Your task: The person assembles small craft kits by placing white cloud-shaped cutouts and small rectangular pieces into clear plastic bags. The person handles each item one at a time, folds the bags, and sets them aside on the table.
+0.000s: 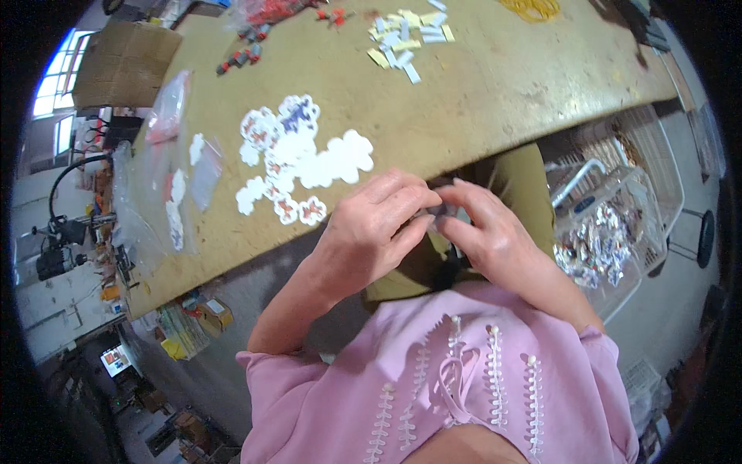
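Observation:
My left hand (379, 220) and my right hand (491, 232) meet just off the table's near edge, above my lap. Fingers and thumbs of both are pinched round a small, dark greyish piece (437, 210). Most of it is hidden by the fingers, so its kind cannot be made out. On the table, close to my left hand, lies a loose spread of white flower-shaped cards (309, 158), some with reddish or blue printing.
Across the tan table (495, 85) lie pale yellow and white strips (406, 35), red and dark small parts (241, 58), yellow bands (532, 8) and clear plastic bags (207, 176). A clear bin (653, 224) of shiny packets (599, 247) stands at my right.

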A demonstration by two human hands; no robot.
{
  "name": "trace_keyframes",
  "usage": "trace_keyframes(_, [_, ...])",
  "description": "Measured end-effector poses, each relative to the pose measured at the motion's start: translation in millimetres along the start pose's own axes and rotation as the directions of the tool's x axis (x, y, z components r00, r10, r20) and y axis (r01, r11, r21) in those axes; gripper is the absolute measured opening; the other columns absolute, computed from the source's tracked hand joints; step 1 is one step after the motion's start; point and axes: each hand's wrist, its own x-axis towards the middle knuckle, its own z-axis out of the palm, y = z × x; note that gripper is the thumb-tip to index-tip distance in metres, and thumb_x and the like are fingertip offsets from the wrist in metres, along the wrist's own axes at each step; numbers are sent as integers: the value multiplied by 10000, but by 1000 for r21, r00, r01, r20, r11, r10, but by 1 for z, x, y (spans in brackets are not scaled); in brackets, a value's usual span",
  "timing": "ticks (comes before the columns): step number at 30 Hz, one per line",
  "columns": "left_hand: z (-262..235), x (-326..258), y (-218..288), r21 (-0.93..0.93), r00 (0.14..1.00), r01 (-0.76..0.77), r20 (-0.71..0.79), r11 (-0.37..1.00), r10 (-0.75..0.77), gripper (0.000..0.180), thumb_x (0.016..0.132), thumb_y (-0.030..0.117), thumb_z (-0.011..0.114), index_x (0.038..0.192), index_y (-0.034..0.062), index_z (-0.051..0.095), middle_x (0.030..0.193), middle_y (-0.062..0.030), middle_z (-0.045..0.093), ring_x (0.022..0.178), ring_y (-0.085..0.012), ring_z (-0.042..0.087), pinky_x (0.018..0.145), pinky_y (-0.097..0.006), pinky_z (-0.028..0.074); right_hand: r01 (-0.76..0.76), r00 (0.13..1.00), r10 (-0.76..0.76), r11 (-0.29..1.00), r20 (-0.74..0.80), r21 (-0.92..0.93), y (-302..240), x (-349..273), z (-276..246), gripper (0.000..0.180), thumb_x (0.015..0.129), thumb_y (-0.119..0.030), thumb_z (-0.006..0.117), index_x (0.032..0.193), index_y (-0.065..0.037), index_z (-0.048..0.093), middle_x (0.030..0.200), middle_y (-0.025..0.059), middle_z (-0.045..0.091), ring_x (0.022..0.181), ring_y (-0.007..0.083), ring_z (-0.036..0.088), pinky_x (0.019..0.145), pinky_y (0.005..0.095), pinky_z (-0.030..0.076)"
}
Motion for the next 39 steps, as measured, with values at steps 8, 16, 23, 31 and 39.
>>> trace_keyframes(8, [-69,115,-117,272,934,109,-357,956,-5,177,972,98,687,1123,41,760,1027,-172,730,884,-371,723,801,-460,576,-7,1000,8,1000,-20,17,1,-4,-9,161,836,-25,692,993,9,694,1195,188,675,1146,370,690,1104,546,552])
trace_keyframes(16, [-99,164,-194,683,968,243,-212,689,-131,215,945,143,709,1137,54,745,1155,-172,758,1034,-373,724,910,-456,572,-50,997,49,999,-60,-11,9,-16,-16,178,840,-53,717,1000,12,676,1189,187,672,1146,373,686,1092,515,563])
trace_keyframes(23, [-55,94,-70,-408,898,377,-59,831,-436,122,973,113,758,1041,13,746,924,-14,722,820,-95,662,776,-245,527,-99,989,93,994,-113,-49,19,-16,-22,169,880,-79,690,1008,21,640,1229,201,664,1201,419,664,1097,505,546])
trace_keyframes(31, [30,25,-6,-270,990,95,-73,958,-118,175,851,27,833,1008,79,775,1051,-64,704,1045,-233,664,909,-357,534,-36,988,38,999,-147,17,11,-1,-19,191,862,-77,705,1010,19,634,1250,212,655,1200,417,659,1056,496,556])
trace_keyframes(39, [-6,108,-56,166,950,238,-243,957,-194,160,925,130,783,1031,12,758,954,-148,714,774,-253,698,702,-379,557,-103,986,103,995,-128,7,9,-15,-19,208,818,2,735,1020,1,690,1272,204,665,1210,423,670,1074,512,565])
